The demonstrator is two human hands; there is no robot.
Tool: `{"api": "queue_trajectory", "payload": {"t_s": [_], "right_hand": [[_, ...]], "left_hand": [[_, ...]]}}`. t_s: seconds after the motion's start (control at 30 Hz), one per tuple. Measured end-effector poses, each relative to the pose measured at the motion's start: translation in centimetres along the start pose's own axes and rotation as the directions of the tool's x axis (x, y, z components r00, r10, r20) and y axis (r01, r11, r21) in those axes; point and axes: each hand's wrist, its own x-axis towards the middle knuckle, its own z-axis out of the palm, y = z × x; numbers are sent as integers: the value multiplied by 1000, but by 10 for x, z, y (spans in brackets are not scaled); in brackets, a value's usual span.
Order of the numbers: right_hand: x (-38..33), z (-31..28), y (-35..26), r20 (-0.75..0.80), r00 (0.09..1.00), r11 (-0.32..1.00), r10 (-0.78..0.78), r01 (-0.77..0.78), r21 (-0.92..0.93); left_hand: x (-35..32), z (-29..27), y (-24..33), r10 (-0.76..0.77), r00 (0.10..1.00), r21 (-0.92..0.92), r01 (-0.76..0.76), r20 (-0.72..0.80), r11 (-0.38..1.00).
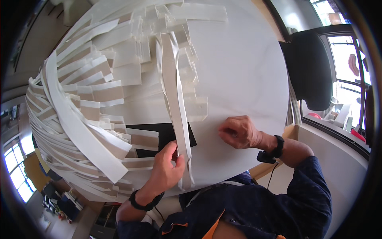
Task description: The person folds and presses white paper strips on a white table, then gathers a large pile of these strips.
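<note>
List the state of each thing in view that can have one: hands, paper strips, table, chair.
Left hand: shut on the long strip, near its lower end.
Right hand: fingers curled, pressing on the round white table.
Long strip: lifted, running up over the pile.
Pile of strips: fanned, overlapping, flat.
Black sheet: flat, partly covered.
Black chair: unoccupied, beside the table.

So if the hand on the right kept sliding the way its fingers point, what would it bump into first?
The right hand points left across the white table. It would probably meet the long white strip held by the left hand first, though depth is hard to judge.
</note>
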Motion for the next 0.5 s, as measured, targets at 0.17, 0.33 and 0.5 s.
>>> {"api": "queue_trajectory", "payload": {"t_s": [0.17,0.33,0.5], "right_hand": [[0,1,7,5,999,995,51,-51,89],[-2,-10,2,46,998,998,-49,47,52],[-31,-22,-7,368,903,960,-223,269,-80]], "left_hand": [[-13,-3,-17,57,994,212,-77,98,974],[-35,-19,-24,146,911,478,-332,385,813],[-56,-25,-41,204,917,620,-383,342,685]]}}
